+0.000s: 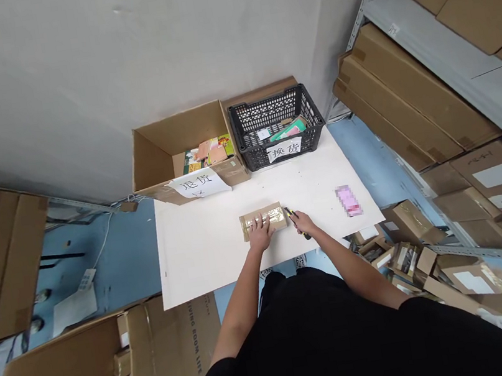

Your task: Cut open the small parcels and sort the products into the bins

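A small taped cardboard box (274,214) lies on the white table (195,253), clear brown tape shining across its top. My left hand (261,233) rests on the box with its fingers spread over the top face. Just to the right, my right hand (302,223) is closed around a black and yellow utility knife (289,212). The knife's front end points toward the box's right end; whether the two touch I cannot tell.
At the back of the table stand an open cardboard box (152,194) with packets inside and a black plastic crate (253,157), both labelled. A blurred pink item (348,200) lies on the right. Shelves (424,24) with cartons rise at the right; more boxes (412,223) crowd the floor.
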Tool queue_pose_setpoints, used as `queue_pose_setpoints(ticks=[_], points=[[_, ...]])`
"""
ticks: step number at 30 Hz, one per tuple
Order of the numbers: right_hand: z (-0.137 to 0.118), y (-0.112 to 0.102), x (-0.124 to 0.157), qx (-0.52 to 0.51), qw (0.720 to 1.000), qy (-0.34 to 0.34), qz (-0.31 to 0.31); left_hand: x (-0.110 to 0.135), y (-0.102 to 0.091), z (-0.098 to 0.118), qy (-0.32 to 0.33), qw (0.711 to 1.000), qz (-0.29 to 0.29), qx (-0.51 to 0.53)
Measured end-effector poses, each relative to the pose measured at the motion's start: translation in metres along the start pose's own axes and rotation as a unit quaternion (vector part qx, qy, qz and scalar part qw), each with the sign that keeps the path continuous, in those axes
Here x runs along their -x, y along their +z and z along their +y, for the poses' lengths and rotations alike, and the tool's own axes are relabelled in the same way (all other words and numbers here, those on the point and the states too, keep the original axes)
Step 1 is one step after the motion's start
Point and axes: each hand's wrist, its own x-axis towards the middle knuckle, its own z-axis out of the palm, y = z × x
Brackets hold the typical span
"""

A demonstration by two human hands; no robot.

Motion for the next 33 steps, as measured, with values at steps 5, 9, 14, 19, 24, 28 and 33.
queue_pose_setpoints(ticks=[5,9,14,19,24,28,33], points=[[-0.011,-0.002,-0.008,-0.021,0.999,-0.007,-0.023,-0.002,0.003,0.0,0.001,1.0,0.004,0.004],[-0.011,-0.005,-0.006,-0.032,0.998,-0.012,-0.056,-0.004,0.008,0.0,0.002,1.0,0.018,0.001],[0.013,-0.014,0.011,-0.032,0.996,0.005,-0.086,-0.004,0.015,0.002,0.0,0.999,0.036,0.001],[0.025,-0.008,0.019,-0.079,0.997,0.01,-0.005,-0.011,0.001,-0.002,0.005,0.998,0.058,0.018],[0.006,0.043,0.01,-0.038,0.994,0.02,0.099,-0.017,-0.025,-0.028,-0.022,0.996,0.08,0.021],[-0.031,0.064,-0.016,0.054,0.979,0.033,0.196,0.001,-0.017,-0.038,-0.081,0.994,0.068,0.003],[-0.091,0.051,-0.058,0.166,0.968,-0.024,0.185,0.029,0.006,-0.027,-0.043,0.999,0.016,0.007]])
